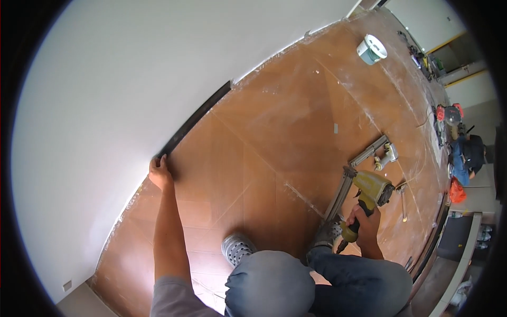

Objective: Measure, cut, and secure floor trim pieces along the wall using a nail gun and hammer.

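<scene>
Dusty brown floor (pixel 274 121) spreads right of the black baseboard strip (pixel 195 117), whose near end the left grip (pixel 161 171) pinches and hides; right grip (pixel 365 224) clasps a pneumatic nailer (pixel 371 186).

A narrow black baseboard strip (pixel 195 118) lines the foot of the wall (pixel 132 79); the yellow-and-black pneumatic nailer (pixel 372 187) is held above the floor (pixel 274 116). Its magazine (pixel 339 194) slants down-left.

Smooth skirting strip (pixel 195 117), metal-looking nail gun (pixel 371 186) (matt grip (pixel 364 204)), dusty wood-look floor (pixel 274 127).
</scene>
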Motion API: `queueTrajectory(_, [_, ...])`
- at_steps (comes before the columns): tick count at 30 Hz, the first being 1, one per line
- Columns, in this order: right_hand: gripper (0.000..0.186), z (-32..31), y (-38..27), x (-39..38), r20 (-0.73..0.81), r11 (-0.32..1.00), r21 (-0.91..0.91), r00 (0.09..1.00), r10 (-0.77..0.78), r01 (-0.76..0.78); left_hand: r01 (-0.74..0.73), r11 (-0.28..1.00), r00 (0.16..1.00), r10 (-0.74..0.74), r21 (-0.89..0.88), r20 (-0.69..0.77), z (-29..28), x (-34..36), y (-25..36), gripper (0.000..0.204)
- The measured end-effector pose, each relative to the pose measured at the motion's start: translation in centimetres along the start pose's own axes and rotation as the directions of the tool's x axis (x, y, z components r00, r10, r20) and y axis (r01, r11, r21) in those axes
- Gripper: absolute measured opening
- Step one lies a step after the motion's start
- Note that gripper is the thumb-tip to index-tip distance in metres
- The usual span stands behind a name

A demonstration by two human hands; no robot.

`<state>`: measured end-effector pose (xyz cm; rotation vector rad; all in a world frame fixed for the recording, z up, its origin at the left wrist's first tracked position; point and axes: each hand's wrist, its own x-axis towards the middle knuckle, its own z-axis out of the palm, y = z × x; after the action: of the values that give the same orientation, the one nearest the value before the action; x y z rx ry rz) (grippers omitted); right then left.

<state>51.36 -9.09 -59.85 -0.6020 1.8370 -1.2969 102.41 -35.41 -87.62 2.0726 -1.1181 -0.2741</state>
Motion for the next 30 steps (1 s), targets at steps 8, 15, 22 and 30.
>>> queueTrajectory(8, [0.018,5.9,-4.5,2.5,0.147,0.995,0.056,0.986,-0.085,0.077,-0.076,0.989,0.985,0.094,-0.125,0.142,-1.5,0.5,-0.8,0.020])
queueTrajectory(15, [0.013,9.8,-3.3,6.0,0.282,0.994,-0.048,0.954,0.103,-0.094,-0.405,0.913,0.913,0.403,0.039,0.058,-1.6,1.5,-2.0,0.015])
queueTrajectory(22, [0.026,9.8,-1.3,9.9,0.308,0.977,-0.013,0.928,0.208,-0.214,-0.151,0.975,0.989,0.149,0.162,0.025,-7.4,-0.8,-7.9,0.014])
queueTrajectory(30, [0.037,14.4,3.4,20.1,0.569,0.825,0.209,0.751,0.334,-0.525,0.158,0.945,0.986,-0.166,0.286,0.002,-12.0,-4.8,-9.5,0.022])
